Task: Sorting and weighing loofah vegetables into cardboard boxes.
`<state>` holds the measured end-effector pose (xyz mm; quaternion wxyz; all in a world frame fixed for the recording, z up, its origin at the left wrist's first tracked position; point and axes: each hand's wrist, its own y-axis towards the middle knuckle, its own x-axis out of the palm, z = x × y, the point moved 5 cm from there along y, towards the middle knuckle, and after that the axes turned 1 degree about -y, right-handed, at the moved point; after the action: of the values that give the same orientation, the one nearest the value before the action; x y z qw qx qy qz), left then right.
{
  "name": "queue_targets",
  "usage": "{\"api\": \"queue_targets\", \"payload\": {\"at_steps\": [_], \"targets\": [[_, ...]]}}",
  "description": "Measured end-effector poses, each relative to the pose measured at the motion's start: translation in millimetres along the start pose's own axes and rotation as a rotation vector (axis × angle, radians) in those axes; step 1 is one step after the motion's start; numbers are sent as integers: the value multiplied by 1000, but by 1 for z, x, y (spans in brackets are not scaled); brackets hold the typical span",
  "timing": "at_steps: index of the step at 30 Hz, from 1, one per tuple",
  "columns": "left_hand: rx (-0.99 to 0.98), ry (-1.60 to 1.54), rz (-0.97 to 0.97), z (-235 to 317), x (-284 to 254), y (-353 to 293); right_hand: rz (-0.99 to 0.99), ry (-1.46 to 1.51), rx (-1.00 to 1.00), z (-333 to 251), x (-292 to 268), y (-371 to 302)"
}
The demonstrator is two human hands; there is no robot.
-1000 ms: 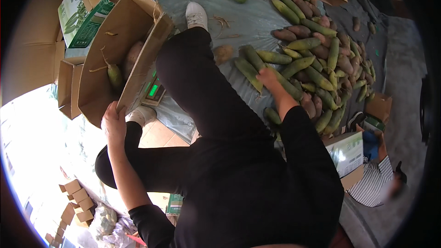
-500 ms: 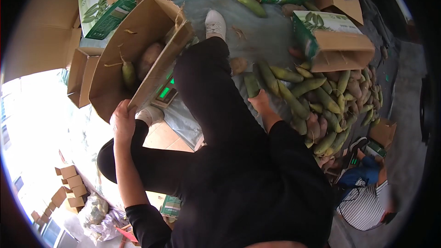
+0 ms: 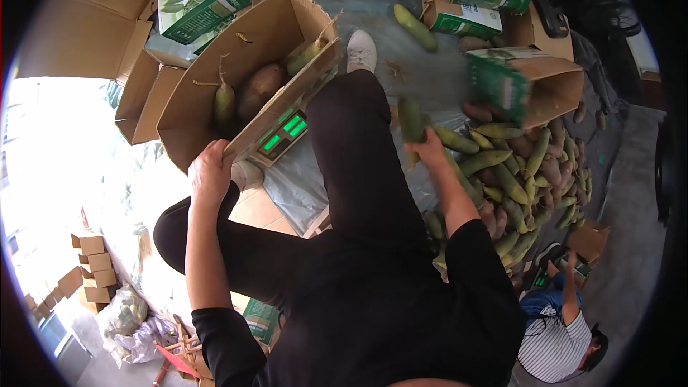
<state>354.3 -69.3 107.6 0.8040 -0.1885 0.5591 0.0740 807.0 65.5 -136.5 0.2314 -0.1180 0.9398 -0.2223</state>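
My left hand [image 3: 211,170] grips the near edge of an open cardboard box [image 3: 185,118], fingers closed over its rim. Inside lie a green radish [image 3: 224,104], a large reddish-brown root [image 3: 261,91] and another green radish [image 3: 304,59] by the far wall. A scale [image 3: 284,136] with a lit green display shows at the box's side. In my right hand [image 3: 428,147] is a long green radish [image 3: 411,120], held upright above the edge of the radish pile [image 3: 510,185]. The pile mixes green radishes with reddish-brown roots.
Several green-and-white cartons [image 3: 479,18] stand at the back right, and one open carton [image 3: 552,89] lies on the pile's far side. More cartons [image 3: 208,0] are at the back left. A co-worker in a striped shirt [image 3: 555,344] sits at lower right. A loose radish [image 3: 416,27] lies ahead.
My right hand has lifted the green radish off the pile's edge, moving slightly right in view. The left hand stays on the box rim. The view has shifted, and the co-worker has moved an arm.
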Motion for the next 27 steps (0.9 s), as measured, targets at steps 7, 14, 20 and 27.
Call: {"api": "queue_targets", "payload": {"at_steps": [7, 14, 20, 27], "targets": [[-20, -27, 50, -12, 0, -7, -109, 58, -469, -263, -27, -7], [-26, 12, 12, -8, 0, -6, -383, 284, -543, -422, 3, -44], [-25, 46, -10, -12, 4, -7, -751, 611, -275, -437, 97, -69], [-19, 36, -8, -14, 6, -5, -662, 361, -216, -382, 106, -56]]}}
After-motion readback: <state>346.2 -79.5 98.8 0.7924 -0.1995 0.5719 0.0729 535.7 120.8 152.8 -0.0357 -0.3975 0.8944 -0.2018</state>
